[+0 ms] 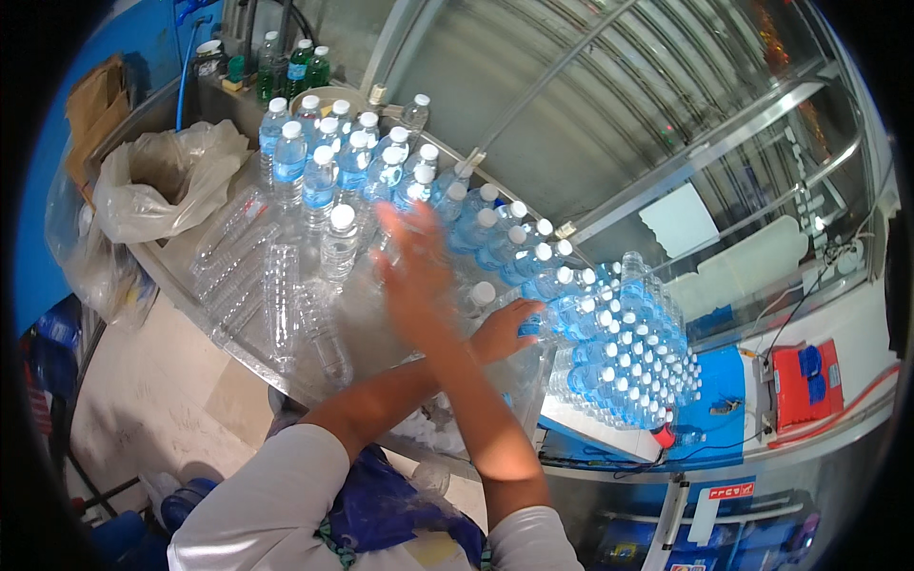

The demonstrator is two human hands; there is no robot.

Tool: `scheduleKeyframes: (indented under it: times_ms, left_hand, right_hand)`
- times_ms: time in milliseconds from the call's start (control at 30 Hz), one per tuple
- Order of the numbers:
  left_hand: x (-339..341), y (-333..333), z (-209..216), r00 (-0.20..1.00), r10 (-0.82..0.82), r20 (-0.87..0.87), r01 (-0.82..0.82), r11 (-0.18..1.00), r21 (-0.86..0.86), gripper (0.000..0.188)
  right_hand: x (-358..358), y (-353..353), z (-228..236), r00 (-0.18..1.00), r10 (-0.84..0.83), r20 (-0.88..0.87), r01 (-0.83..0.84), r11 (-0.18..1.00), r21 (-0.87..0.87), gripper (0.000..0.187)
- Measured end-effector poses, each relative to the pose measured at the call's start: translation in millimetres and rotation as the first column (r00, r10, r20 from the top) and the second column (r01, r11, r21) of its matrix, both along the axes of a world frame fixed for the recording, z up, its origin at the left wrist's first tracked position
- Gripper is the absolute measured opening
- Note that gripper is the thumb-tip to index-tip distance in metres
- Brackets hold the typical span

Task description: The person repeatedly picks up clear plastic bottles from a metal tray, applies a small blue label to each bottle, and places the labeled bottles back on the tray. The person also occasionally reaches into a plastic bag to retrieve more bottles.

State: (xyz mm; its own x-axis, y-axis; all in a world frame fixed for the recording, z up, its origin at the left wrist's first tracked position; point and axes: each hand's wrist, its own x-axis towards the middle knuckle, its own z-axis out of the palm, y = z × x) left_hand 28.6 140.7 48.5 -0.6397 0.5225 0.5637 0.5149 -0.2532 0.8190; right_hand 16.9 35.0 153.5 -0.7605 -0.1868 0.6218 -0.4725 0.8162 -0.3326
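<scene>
My forearms cross over the metal table, the right one above the left. My left hand [507, 330] reaches to the right, its fingers curled round a water bottle [530, 325] with a blue label, beside the large group of bottles. Smeared by motion, my right hand [416, 271] is over the table close to the standing capped bottles [320, 183]; its fingers do not show clearly. A capped clear bottle [339, 245] without a visible label stands just left of it. Several clear plastic bottles [281, 300] lie on their sides at the left.
Packed white-capped bottles [619, 366] stand on a white surface at the right. An open plastic bag [176, 181] rests at the table's left end. Green bottles [300, 67] stand at the back. A metal-framed glass panel [533, 95] rises behind. A red box [804, 385] is far right.
</scene>
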Motion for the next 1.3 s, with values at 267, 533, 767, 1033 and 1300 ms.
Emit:
scheduleKeyframes:
  times_ms: [267, 533, 767, 1033, 1300]
  left_hand:
    - [29, -28, -5, 0.995, 0.074, 0.070, -0.072, 0.997, -0.027, 0.060]
    - [55, -152, 1, 0.983, 0.021, 0.182, 0.031, 0.960, -0.280, 0.050]
    - [36, -239, 1, 0.981, 0.180, -0.075, -0.187, 0.757, -0.626, 0.033]
    - [44, -266, -22, 0.971, 0.001, -0.241, -0.209, 0.500, -0.841, 0.025]
    - [19, -272, 0, 0.754, 0.642, -0.140, -0.613, 0.611, -0.501, 0.039]
  right_hand:
    - [89, 182, -52, 0.750, -0.653, -0.105, 0.588, 0.731, -0.346, 0.063]
    - [89, 212, -79, 0.787, -0.578, 0.218, 0.617, 0.724, -0.308, 0.069]
    - [86, 205, -65, 0.823, -0.538, 0.184, 0.565, 0.736, -0.373, 0.068]
    - [85, 207, -61, 0.788, -0.556, 0.265, 0.604, 0.782, -0.154, 0.066]
    - [88, 201, -56, 0.836, -0.532, 0.132, 0.543, 0.772, -0.329, 0.065]
